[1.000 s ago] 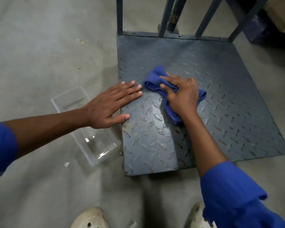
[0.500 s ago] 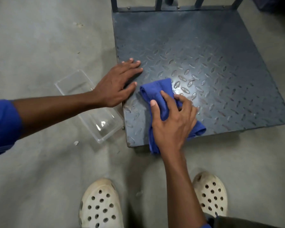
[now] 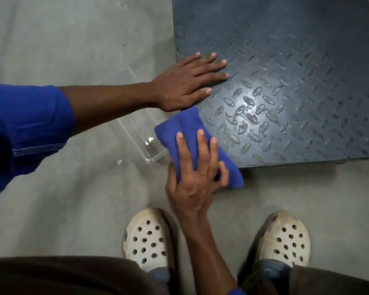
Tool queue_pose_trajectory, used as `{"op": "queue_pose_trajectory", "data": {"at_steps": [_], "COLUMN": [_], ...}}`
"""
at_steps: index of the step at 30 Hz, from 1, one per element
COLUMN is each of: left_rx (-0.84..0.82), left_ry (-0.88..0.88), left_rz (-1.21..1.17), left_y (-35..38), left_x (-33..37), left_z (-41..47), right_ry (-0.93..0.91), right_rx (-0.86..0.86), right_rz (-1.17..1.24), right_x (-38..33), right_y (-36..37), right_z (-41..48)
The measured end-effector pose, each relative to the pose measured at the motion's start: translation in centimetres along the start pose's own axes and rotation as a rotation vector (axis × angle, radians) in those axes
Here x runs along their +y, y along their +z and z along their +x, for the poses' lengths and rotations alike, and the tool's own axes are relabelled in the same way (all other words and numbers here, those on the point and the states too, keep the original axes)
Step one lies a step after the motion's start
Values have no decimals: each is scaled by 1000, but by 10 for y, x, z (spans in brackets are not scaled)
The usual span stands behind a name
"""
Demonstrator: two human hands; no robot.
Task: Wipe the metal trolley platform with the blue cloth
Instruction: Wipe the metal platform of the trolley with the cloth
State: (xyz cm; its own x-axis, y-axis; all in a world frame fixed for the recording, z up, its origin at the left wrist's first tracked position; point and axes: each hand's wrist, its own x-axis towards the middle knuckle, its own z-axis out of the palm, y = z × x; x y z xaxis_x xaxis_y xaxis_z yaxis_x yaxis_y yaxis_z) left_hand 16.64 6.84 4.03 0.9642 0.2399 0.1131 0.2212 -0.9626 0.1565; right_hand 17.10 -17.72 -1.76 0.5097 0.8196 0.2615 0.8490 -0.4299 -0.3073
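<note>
A: Step? Start with the platform.

B: Mid-wipe. Metal trolley platform (image 3: pixel 285 81) fills the frame from 12 to 3 o'clock. Scuffed patch near its front-left corner looks unfinished, my read.

A: Cloth?

B: Blue cloth (image 3: pixel 186 128) sits at that corner, half overhanging the edge toward 7 o'clock, above a clear plastic tray (image 3: pixel 141 133) on the floor.

A: Hands?

B: Right hand (image 3: pixel 197 177) pinches the cloth, fingers spread on top. Left hand (image 3: pixel 185 81) lies flat and empty on the edge, at 11 o'clock from the cloth.

A: Next?

B: Probably push the cloth toward 1 o'clock, pressing down.
</note>
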Motion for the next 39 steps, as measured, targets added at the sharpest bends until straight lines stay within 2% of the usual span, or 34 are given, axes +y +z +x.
{"op": "queue_pose_trajectory", "data": {"at_steps": [2,4,6,9,11,14,18,23,25,27,30,33,36,39], "left_rx": [-1,26,33,39,43,44,24,27,20,16,35,44,52,61], "left_ry": [-1,-13,-28,-18,-10,-17,-16,-6,-7,-14,-11,4,6,17], "left_rz": [19,60,46,37,44,59,51,54,56,49,71,86,88,86], "left_y": [6,6,7,5,6,7,3,5,5,3,5,7,9,10], "left_x": [-2,-2,-1,2,3,1,4,2,2,3,5,4,3,4], "left_z": [-2,-1,-2,-1,-1,-2,-3,-4,-5,-6,-7,-8,-11,-13], "right_ry": [-43,-21,16,-57,-105,-31,-178,-18,-23,-133,-280,-220,-124,-221], "right_rx": [175,240,239,271,269,267,296,186,224,320,349,292,336,377], "right_rz": [47,100,132,18,30,92,49,45,46,52,51,94,144,102], "right_x": [7,2,-13,-8,-5,-12,8,-19,-21,-7,11,3,-6,9], "right_y": [2,11,22,23,13,14,30,2,6,23,36,17,8,26], "right_z": [5,7,3,14,31,33,-3,42,44,27,3,24,39,21]}}
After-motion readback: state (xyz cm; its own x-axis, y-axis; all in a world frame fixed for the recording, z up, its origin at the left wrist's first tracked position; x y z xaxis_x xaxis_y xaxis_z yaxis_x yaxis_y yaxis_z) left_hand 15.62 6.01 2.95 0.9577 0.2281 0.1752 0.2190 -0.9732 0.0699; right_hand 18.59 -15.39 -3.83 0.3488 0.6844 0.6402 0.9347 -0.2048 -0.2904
